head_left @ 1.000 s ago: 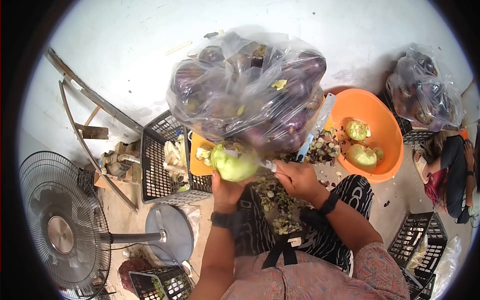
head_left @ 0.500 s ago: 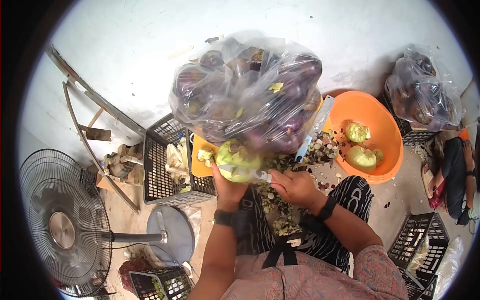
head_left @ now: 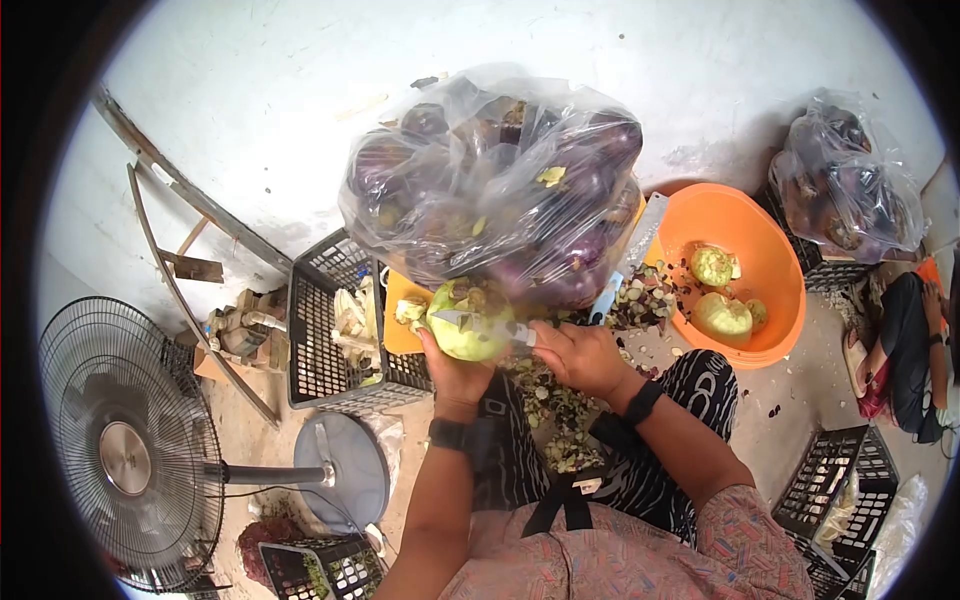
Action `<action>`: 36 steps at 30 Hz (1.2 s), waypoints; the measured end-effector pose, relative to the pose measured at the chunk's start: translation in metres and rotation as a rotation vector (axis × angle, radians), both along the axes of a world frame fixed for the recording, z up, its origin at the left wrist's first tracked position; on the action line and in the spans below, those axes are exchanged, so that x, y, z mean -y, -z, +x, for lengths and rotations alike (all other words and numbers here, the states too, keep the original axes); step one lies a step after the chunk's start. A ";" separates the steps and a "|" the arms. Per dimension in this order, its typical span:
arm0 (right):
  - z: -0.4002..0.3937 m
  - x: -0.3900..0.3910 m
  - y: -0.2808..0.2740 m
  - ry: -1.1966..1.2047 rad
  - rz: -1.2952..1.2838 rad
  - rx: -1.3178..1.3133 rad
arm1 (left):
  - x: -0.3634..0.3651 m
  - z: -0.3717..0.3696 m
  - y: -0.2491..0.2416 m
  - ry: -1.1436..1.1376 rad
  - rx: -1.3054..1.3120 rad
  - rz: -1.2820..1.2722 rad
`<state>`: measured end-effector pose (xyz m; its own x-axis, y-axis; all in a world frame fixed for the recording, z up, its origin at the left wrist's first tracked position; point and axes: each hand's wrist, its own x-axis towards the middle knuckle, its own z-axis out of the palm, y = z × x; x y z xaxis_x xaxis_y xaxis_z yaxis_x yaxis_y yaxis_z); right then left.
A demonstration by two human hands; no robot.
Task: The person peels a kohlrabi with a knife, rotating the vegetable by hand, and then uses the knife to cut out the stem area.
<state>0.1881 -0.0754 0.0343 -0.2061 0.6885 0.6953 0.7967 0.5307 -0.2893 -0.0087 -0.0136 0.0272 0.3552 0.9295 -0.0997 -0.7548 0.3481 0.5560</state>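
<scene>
A mostly peeled, pale green kohlrabi (head_left: 462, 345) rests in my left hand (head_left: 453, 378), whose fingers wrap round it from below and the left. My right hand (head_left: 585, 357) grips a knife (head_left: 522, 333) by its handle. The knife's blade lies across the upper front of the kohlrabi, touching or just over it. Right behind stands a clear plastic bag (head_left: 490, 190) full of purple kohlrabi. Purple and pale peelings (head_left: 560, 415) lie below my hands, between my knees.
An orange basin (head_left: 785, 300) with peeled kohlrabi stands to the right, a cleaver (head_left: 640, 235) beside it. Left are a black crate (head_left: 330, 385) with scraps and a standing fan (head_left: 125, 450). Another bag (head_left: 850, 190) stands far right, near another person's arm (head_left: 937, 360).
The knife and my right hand have moved slightly up and left, the blade now higher on the kohlrabi. My left hand has tilted the kohlrabi slightly.
</scene>
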 end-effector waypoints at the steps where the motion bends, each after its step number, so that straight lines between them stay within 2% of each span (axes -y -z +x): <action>1: 0.001 0.003 -0.002 0.003 0.002 0.001 | 0.002 0.000 0.002 -0.015 -0.020 -0.016; 8: 0.005 0.025 -0.002 -0.030 -0.137 0.024 | 0.000 0.005 -0.003 -0.032 -0.047 -0.017; 11: -0.001 0.021 -0.001 -0.005 -0.169 0.010 | -0.006 -0.001 0.011 -0.015 0.005 -0.010; 19: -0.005 -0.012 0.018 0.015 -0.217 0.100 | -0.014 -0.007 0.009 -0.048 0.028 -0.084; 21: -0.002 -0.023 0.022 0.192 -0.389 -0.045 | -0.013 -0.005 0.008 -0.031 0.051 -0.072; 24: 0.009 -0.018 0.006 0.159 -0.316 -0.033 | -0.011 -0.004 0.002 -0.069 -0.016 -0.044; 28: 0.008 0.006 0.014 0.109 -0.249 -0.100 | -0.013 -0.007 0.008 -0.025 0.016 -0.063; 29: 0.005 0.011 0.014 0.131 -0.336 -0.063 | -0.013 -0.007 0.009 -0.026 0.005 -0.055; 33: -0.004 0.012 0.003 0.011 -0.312 -0.029 | -0.009 0.001 -0.010 -0.080 0.018 -0.153; 36: -0.006 0.006 0.005 -0.024 -0.223 -0.063 | -0.009 -0.006 -0.007 0.001 0.041 -0.082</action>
